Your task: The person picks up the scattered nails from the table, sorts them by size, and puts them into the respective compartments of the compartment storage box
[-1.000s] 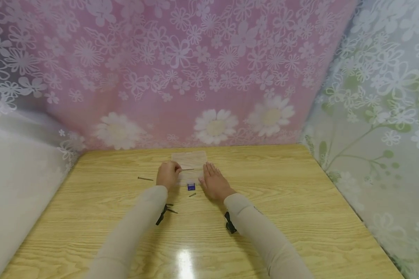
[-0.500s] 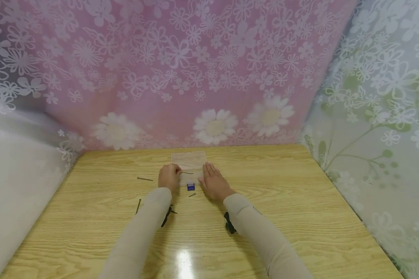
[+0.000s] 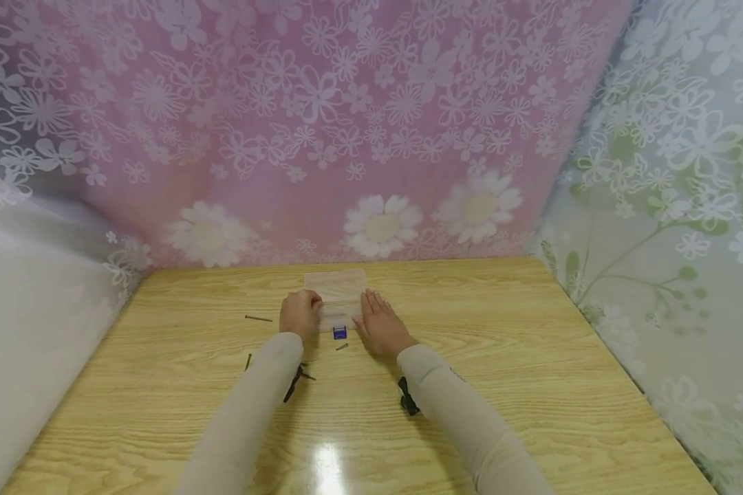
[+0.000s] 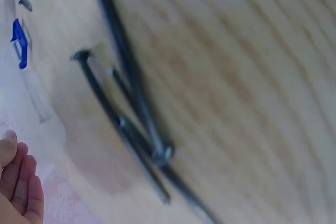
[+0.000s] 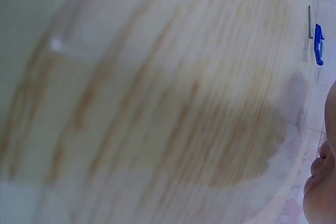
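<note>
A clear plastic box stands with its lid folded back toward the curtain, its blue latch facing me. My left hand is at the box's left side, thumb and fingertips over its edge. In the left wrist view those bent fingers show nothing between them. A blurred nail shows over the inside of the box, just right of my left fingertips. My right hand rests along the box's right side with its fingers straight.
A short nail lies in front of the latch. One long nail lies left of the box, another beside my left sleeve. Several dark nails cross under my left wrist. A pink flowered curtain borders the wooden table's back edge.
The nail my left fingers pinched has left them and now shows blurred, lower, over the box. My left hand has shifted slightly right and toward me. My right hand has stayed in place.
</note>
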The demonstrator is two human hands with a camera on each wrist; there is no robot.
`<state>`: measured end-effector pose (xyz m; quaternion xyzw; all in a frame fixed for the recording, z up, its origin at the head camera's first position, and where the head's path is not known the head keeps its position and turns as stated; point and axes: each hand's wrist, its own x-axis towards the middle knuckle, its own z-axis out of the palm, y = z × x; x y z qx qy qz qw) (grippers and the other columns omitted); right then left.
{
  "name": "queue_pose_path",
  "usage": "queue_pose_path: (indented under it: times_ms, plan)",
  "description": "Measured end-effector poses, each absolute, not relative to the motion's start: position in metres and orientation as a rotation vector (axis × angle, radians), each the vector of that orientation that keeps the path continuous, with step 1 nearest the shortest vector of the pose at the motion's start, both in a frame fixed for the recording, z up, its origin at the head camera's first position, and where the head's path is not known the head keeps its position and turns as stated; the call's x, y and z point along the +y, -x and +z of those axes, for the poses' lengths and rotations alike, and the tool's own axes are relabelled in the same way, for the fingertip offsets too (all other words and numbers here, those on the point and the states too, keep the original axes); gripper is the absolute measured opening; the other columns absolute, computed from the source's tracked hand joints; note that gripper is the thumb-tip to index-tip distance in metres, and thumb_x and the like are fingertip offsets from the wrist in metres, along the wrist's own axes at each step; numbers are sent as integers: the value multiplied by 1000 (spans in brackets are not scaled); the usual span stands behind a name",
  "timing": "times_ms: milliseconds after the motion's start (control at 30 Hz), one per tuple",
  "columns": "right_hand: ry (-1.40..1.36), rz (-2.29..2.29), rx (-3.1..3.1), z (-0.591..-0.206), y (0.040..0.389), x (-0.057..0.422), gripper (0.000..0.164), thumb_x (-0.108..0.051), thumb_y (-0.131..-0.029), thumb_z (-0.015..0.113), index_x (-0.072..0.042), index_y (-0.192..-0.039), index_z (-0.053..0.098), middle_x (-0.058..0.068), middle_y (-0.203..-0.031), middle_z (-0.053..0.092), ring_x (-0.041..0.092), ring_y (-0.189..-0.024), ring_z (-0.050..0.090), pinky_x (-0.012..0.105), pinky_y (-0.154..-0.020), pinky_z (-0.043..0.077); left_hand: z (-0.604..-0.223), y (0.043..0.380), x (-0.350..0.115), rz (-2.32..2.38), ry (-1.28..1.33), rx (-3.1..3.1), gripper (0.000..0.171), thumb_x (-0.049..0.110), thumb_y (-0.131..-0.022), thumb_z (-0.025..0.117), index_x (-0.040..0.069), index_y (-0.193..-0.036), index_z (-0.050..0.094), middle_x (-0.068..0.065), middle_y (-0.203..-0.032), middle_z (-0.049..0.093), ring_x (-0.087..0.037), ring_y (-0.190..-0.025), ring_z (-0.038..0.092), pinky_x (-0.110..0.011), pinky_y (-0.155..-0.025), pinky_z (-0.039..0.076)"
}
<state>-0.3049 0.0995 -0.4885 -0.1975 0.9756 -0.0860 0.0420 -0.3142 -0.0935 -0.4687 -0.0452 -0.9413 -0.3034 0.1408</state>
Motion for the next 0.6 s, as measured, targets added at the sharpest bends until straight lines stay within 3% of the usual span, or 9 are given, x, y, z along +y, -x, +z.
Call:
queue_pose_path:
  times_ms: [600]
  plan:
    - [596, -256, 2976, -489, 306, 99, 65, -44, -105, 17, -2, -153, 4, 14, -160, 3, 26, -147, 1, 41, -119, 6, -450, 308, -161, -795, 175, -2731, 24, 7, -89, 67, -6, -109, 68, -23, -106, 68, -34, -87, 68, -44, -74, 56]
